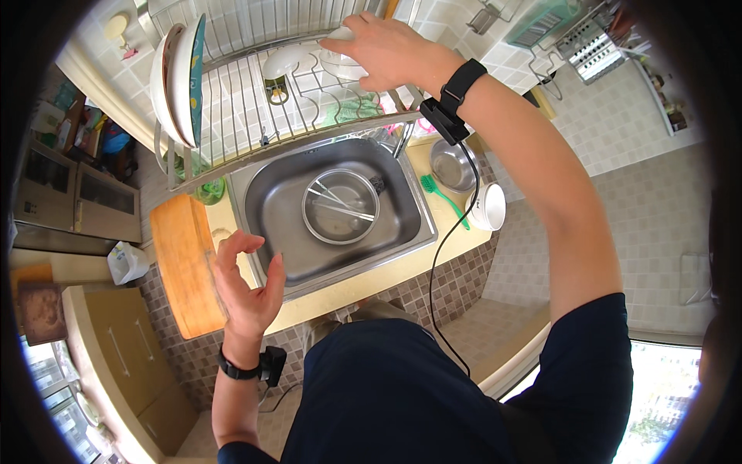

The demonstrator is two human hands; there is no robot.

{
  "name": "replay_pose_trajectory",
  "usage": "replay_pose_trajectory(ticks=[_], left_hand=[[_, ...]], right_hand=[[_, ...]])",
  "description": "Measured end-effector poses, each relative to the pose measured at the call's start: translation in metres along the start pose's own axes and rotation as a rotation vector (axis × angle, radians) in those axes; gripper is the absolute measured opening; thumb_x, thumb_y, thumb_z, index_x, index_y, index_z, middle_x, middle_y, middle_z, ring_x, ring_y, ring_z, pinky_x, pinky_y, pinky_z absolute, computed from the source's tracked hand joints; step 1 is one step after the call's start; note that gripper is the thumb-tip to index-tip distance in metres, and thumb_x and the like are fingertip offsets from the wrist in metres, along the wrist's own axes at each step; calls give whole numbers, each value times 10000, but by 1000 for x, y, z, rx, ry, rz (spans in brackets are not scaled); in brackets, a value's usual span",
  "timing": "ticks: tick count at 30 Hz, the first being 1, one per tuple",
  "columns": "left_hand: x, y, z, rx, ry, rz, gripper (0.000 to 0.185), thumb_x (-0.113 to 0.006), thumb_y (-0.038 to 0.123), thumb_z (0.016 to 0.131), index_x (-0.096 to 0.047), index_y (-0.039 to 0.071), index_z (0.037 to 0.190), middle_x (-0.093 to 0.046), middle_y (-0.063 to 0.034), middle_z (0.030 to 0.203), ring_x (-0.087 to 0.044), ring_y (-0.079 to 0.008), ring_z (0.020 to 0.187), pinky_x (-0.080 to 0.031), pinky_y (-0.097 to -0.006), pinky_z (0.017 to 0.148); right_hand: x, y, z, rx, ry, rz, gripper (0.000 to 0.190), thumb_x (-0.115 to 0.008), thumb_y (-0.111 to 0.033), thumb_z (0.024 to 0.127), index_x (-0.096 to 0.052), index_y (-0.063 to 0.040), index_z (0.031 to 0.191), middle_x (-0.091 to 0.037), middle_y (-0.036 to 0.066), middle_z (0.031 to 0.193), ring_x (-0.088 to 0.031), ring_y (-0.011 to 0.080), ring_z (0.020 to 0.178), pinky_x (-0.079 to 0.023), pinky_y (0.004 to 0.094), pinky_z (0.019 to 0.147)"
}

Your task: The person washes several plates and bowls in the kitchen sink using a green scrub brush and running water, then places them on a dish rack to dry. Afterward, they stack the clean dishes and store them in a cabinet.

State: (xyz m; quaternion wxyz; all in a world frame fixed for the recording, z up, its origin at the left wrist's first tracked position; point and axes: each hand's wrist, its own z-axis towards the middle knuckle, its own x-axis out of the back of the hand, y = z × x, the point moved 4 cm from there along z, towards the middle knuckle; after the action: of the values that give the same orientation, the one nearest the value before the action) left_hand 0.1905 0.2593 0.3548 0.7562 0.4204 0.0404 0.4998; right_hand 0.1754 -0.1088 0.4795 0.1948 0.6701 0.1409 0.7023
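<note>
High on the wire dish rack (255,152), my right hand (385,52) has its fingers and thumb around a white bowl (341,68). The palm hides part of the bowl. Beside it on the rack lies a white spoon-like piece (284,61). My left hand (249,284) is empty, thumb and fingers apart, near the front left corner of the stainless steel sink (284,249). Inside the sink sits a round metal basin (342,235) with several chopsticks (342,203) in it. A dark scouring ball (377,185) rests beside the basin.
Plates (184,87) stand upright at the rack's left end. A wooden cutting board (185,264) lies left of the sink. To its right are a green brush (443,200), a metal bowl (452,165) and white bowls (490,207). A black cable (435,272) hangs from my right wrist.
</note>
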Motion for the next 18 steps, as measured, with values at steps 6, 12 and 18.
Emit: replay_pose_trajectory(ticks=[6,12,18], left_hand=[[0,-2,-7,24,4,-39,717,-785,-81,827,-442,-29,1454,-655,-152,1079,-623,-248,937,-524,-378,852],[2,3,-15,35,-7,-31,720,-778,-93,810,-458,-18,1451,-661,-151,1068,-618,-241,912,-530,-374,837],[7,9,-26,34,-8,30,736,-798,-91,801,-454,-16,1448,-661,-156,1056,-620,-265,887,-541,-389,803]], right_hand=[[-13,4,-1,-6,7,17,899,-832,-79,719,-527,-221,1553,-561,155,1350,-584,351,1235,-598,435,933],[-15,16,-5,17,71,69,877,-787,41,719,-576,-256,1516,-558,140,1327,-613,351,1183,-617,421,903],[-11,19,5,7,-12,120,898,-838,-72,692,-554,-201,1534,-513,170,1324,-581,373,1186,-594,450,925]])
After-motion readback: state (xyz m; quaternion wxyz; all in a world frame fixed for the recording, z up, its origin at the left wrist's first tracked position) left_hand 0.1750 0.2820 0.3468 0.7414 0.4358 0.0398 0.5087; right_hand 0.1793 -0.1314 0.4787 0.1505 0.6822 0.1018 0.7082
